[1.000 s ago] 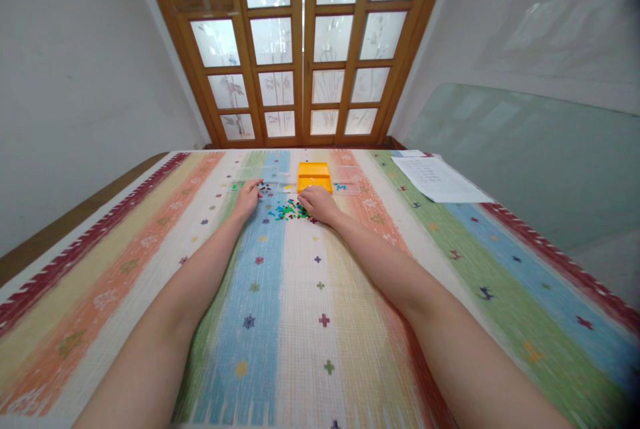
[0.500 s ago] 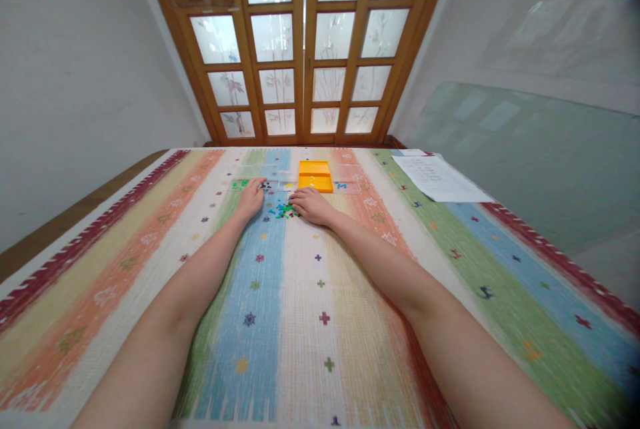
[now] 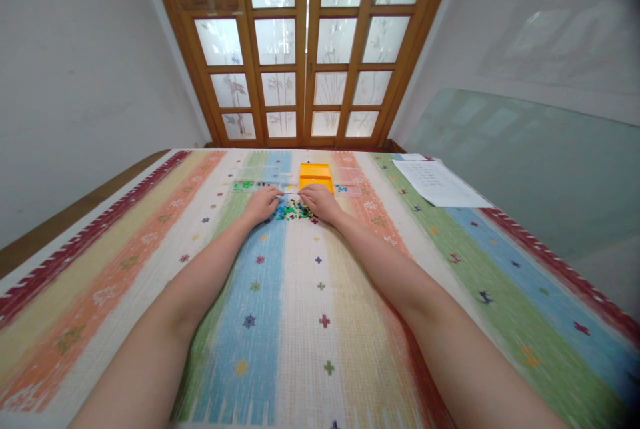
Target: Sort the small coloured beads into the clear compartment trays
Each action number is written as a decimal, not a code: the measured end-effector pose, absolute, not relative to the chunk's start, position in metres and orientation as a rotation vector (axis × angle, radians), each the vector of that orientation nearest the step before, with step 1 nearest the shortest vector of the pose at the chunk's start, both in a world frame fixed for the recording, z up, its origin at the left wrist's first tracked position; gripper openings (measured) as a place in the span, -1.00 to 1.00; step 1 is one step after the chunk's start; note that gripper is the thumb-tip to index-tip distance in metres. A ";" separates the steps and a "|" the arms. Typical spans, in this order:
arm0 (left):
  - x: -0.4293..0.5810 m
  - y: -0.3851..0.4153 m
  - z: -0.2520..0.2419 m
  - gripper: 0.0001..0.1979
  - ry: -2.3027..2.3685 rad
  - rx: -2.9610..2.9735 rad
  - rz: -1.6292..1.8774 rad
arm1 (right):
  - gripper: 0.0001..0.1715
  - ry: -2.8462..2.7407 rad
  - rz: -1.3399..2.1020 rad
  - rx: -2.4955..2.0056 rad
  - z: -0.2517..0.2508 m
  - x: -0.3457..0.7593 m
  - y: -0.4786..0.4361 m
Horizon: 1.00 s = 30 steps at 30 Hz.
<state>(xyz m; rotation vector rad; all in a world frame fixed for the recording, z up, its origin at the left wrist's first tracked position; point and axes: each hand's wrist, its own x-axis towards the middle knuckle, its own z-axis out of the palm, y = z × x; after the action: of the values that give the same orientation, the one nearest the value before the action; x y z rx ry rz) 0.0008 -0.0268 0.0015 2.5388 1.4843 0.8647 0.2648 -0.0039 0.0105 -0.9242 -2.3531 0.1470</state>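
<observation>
A pile of small multicoloured pieces (image 3: 296, 211), mostly green, blue and dark ones, lies on the striped tablecloth between my hands. At its left edge is my left hand (image 3: 263, 205), fingertips drawn together and pointing right; what they pinch is too small to make out. My right hand (image 3: 323, 203) rests over the pile's right side, its fingers bent and close together, whatever they hold hidden. Just behind stand a clear box (image 3: 247, 176) with green pieces (image 3: 243, 186) and dark red pieces (image 3: 263, 184), an orange open box (image 3: 316, 170), and a clear box with blue pieces (image 3: 341, 188).
A few yellow pieces (image 3: 290, 186) sit left of the orange box. Sheets of paper (image 3: 435, 182) lie at the far right of the tablecloth (image 3: 300, 349). Beyond the table are wooden glass doors (image 3: 306, 49), and a pale glass panel (image 3: 525, 162) leans at the right wall.
My left hand has moved right and nearer, from the dark red pieces at the clear box to the pile's edge. My right hand has shifted slightly right, uncovering more of the pile.
</observation>
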 end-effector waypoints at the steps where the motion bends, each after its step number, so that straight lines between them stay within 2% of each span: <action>1: 0.002 -0.028 0.003 -0.66 1.462 2.567 0.835 | -0.61 -2.300 0.148 -0.954 0.011 0.269 -0.001; 9: 0.012 -0.033 0.005 -0.67 1.336 2.687 0.709 | -0.68 -1.833 0.308 -1.208 0.017 0.299 0.019; 19: 0.014 -0.032 -0.001 -0.65 1.290 2.706 0.665 | -0.71 -1.536 0.470 -1.252 0.021 0.314 0.038; 30: 0.019 -0.034 0.007 -0.63 1.265 2.770 0.567 | -0.66 -1.466 0.201 -1.403 0.013 0.347 0.046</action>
<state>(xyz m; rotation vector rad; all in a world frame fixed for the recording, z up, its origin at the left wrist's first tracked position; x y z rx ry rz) 0.0189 -0.0342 0.0072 2.7704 1.2653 0.5675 0.3472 0.0462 0.0134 -1.4033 -1.4660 0.2011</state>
